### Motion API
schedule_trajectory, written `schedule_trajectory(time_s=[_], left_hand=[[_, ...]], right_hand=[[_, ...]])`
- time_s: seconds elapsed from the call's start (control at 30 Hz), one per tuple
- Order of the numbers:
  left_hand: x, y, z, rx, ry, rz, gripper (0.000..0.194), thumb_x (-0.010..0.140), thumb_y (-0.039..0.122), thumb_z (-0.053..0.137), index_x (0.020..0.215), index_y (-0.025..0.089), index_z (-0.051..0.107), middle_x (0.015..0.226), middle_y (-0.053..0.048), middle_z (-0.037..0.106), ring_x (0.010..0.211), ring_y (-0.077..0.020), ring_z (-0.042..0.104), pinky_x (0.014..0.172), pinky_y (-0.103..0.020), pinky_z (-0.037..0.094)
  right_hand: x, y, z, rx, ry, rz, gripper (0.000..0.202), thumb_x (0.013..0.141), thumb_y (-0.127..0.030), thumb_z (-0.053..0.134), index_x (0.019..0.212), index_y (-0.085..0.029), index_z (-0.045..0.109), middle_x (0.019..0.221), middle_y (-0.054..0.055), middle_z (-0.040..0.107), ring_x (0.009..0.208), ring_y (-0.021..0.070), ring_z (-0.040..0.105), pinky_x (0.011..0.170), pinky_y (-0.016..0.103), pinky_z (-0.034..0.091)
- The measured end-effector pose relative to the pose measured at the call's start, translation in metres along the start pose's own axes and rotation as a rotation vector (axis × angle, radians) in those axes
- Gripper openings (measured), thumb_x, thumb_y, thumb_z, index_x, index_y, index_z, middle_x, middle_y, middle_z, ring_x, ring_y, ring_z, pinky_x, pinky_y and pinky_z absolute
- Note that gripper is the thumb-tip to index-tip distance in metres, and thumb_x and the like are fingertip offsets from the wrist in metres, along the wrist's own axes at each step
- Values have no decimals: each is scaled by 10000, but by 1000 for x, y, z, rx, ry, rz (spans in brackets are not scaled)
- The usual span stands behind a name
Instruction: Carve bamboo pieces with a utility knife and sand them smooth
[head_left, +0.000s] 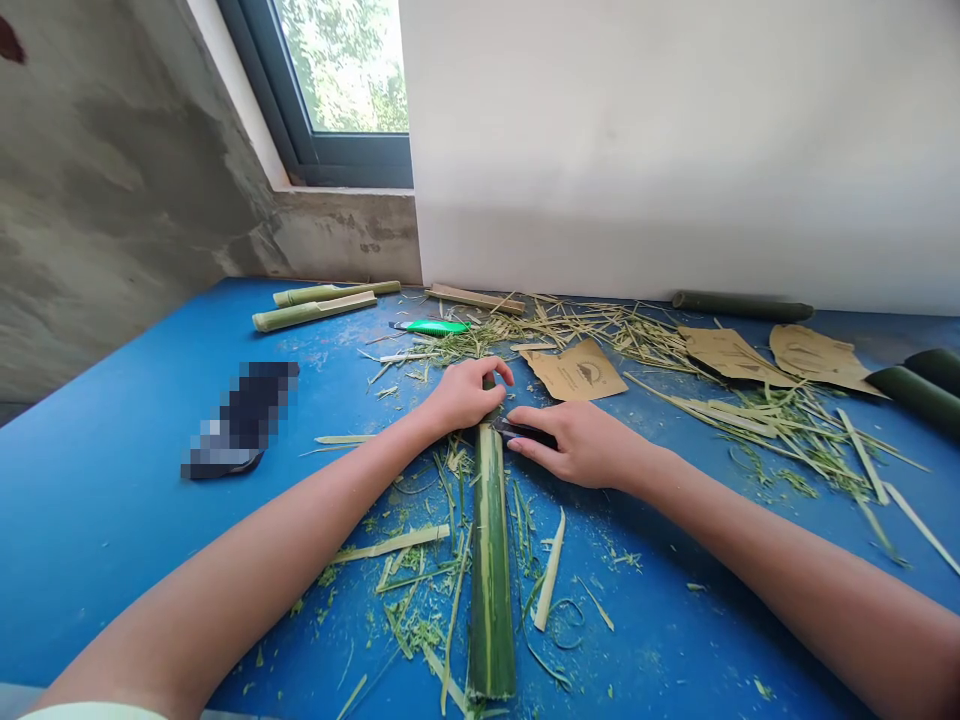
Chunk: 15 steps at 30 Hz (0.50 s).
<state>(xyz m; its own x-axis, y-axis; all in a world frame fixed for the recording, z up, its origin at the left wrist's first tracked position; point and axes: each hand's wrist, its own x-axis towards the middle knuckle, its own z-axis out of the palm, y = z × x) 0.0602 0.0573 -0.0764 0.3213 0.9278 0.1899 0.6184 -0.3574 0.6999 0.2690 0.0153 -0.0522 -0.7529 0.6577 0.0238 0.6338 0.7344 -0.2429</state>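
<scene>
A green bamboo piece [493,560] lies lengthwise on the blue table, its near end toward me and a pale strip along its top where the skin is off. My left hand [469,392] is closed around its far end, fingers curled over it. From the right, my right hand [581,442] grips a dark-handled knife [534,433], whose blade meets the bamboo just below my left hand. The blade itself is small and partly hidden.
Shavings [420,620] surround the bamboo. A green utility knife [431,327], two bamboo pieces [315,310] and a brown paper piece [577,372] lie farther back. A blurred dark object [247,415] lies left. Dark bamboo tubes [919,395] are at the right edge.
</scene>
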Motion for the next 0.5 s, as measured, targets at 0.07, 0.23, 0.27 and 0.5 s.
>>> schedule_trajectory(time_s=[0.07,0.23,0.27,0.5], left_hand=[[0,0,0,3,-1,3,245,789,219,541,954,217,723,717,31,583,668,-143,497,630,-261,397],[-1,-2,-1,-19,8,10,232,794,221,552,955,210,719,713,29,566,670,-142,494,629,-262,386],[-1,-2,-1,-21,13,11,227,792,221,555,948,209,720,716,28,571,676,-144,500,637,-263,390],[1,-4,2,2,38,20,199,797,214,561,900,217,732,735,18,611,706,-157,536,662,-273,398]], right_hand=[[-2,1,-1,23,-30,-34,347,1055,-466,443,1168,-216,656,838,56,733,705,193,626,637,288,340],[-9,1,2,5,-32,-77,363,1056,-491,428,1177,-231,651,888,53,753,749,206,663,651,300,351],[-9,0,3,-3,-19,-67,368,1057,-492,424,1188,-232,648,898,54,756,754,209,669,651,303,352],[-4,-4,9,-48,76,119,355,1057,-464,420,1240,-240,626,1035,68,773,864,244,708,683,313,375]])
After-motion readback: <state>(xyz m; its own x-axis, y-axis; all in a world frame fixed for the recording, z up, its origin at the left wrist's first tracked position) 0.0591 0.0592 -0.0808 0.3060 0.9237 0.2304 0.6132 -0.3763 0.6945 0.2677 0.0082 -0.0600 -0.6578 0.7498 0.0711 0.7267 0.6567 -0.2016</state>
